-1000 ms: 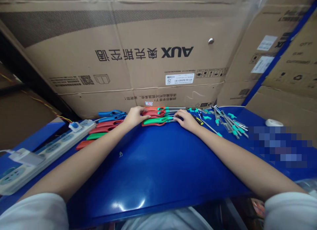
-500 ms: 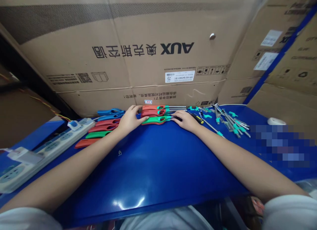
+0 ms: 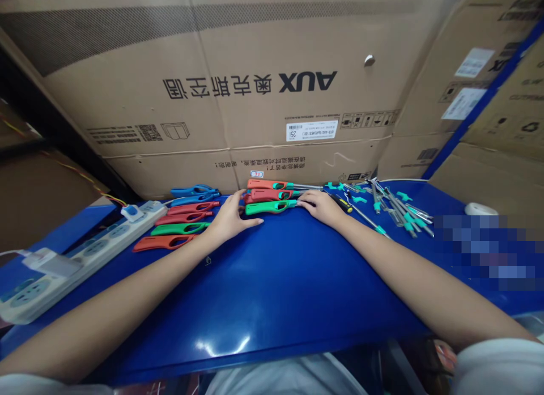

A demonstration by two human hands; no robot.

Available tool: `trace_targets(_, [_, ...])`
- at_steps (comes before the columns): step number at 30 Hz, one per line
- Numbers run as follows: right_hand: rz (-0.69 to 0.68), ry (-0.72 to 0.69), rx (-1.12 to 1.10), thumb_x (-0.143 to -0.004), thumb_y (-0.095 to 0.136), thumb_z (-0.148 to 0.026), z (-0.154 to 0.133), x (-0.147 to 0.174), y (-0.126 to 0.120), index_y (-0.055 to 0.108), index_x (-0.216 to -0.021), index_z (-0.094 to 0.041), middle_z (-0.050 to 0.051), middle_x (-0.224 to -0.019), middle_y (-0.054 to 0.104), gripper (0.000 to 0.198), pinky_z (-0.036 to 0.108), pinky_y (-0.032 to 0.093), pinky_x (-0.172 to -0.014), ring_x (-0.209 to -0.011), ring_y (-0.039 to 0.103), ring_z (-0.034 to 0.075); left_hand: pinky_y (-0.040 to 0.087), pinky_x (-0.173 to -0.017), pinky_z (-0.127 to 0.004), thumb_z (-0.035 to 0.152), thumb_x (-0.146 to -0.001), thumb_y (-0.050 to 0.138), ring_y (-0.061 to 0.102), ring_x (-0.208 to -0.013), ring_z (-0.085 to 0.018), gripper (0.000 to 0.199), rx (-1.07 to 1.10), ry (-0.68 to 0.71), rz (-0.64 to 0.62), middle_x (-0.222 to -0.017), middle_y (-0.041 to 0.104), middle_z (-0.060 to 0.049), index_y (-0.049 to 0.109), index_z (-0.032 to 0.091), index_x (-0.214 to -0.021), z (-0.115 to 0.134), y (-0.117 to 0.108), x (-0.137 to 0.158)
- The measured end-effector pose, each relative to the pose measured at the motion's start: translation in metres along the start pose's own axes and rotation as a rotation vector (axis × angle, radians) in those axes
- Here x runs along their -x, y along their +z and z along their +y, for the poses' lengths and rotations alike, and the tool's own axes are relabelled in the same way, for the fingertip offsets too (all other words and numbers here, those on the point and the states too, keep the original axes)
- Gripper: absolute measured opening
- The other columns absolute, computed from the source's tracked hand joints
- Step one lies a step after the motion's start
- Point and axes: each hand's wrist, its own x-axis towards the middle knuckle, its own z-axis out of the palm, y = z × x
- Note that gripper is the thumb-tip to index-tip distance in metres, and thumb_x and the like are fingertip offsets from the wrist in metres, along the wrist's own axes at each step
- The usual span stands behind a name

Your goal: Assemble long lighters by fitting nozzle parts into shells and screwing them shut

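Observation:
Several long-nosed gas lighters lie side by side at the back of the table: an orange lighter, a red lighter and, at the front, a green lighter. My left hand is at their handle ends, its thumb stretched out and apart from the fingers, which are partly behind the handles. At the other end, my right hand has its fingers closed at the green lighter's nose, covering most of its tube. Left of my left hand lie more lighter handles without visible tubes, among them a blue handle and an orange handle.
Loose metal tubes with teal pieces lie in a pile at right, beside a black-and-yellow screwdriver. A white power strip runs along the left. A cardboard wall closes off the back. A white mouse-like object sits far right.
My left thumb has moved off the green lighter's handle end and points outward. The red edge below the green lighter no longer shows. My right hand stays at the nose; the view shifts slightly.

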Motion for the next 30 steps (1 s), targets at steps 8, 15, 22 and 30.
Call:
trace_targets(8, [-0.010,0.034,0.037,-0.098,0.058,-0.030,0.007,-0.002,0.005,0.080,-0.104,-0.018,0.012,-0.101,0.071,0.026,0.038,0.055,-0.090,-0.095,0.068,0.024,0.060,-0.092,-0.045,0.044,-0.082,0.077,0.070,-0.103,-0.026,0.069,-0.093,0.025,0.040,-0.130,0.055,-0.014,0.050,0.020,-0.140,-0.005,-0.001,-0.005])
trace_targets(15, [-0.040,0.029,0.138,-0.098,0.056,-0.037,0.004,-0.008,0.003,0.080,-0.106,-0.020,0.013,-0.098,0.065,0.030,0.042,0.053,-0.084,-0.093,0.061,0.027,0.035,-0.121,-0.047,0.047,-0.093,0.063,0.042,-0.144,-0.032,0.062,-0.233,0.165,0.014,-0.155,0.042,-0.015,0.049,0.020,-0.147,-0.001,-0.002,-0.007])
trace_targets(22, [-0.042,0.010,0.198,-0.097,0.057,-0.037,-0.003,-0.013,-0.002,0.079,-0.103,-0.020,0.016,-0.113,0.062,0.028,0.050,0.050,-0.091,-0.106,0.057,0.032,0.032,-0.121,-0.050,0.051,-0.103,0.042,0.029,-0.152,-0.032,0.060,-0.620,0.399,-0.140,-0.167,0.026,-0.012,0.036,0.024,-0.156,0.004,-0.003,-0.015])
trace_targets(30, [-0.110,-0.048,0.160,-0.094,0.054,-0.028,-0.004,-0.021,-0.001,0.056,-0.131,-0.016,0.017,-0.136,0.060,0.039,0.055,0.038,-0.115,-0.129,0.055,0.031,0.033,-0.119,-0.049,0.050,-0.103,0.040,0.037,-0.147,-0.035,0.058,-0.604,0.358,-0.158,-0.162,0.036,-0.014,0.041,0.022,-0.154,0.002,-0.002,-0.021])
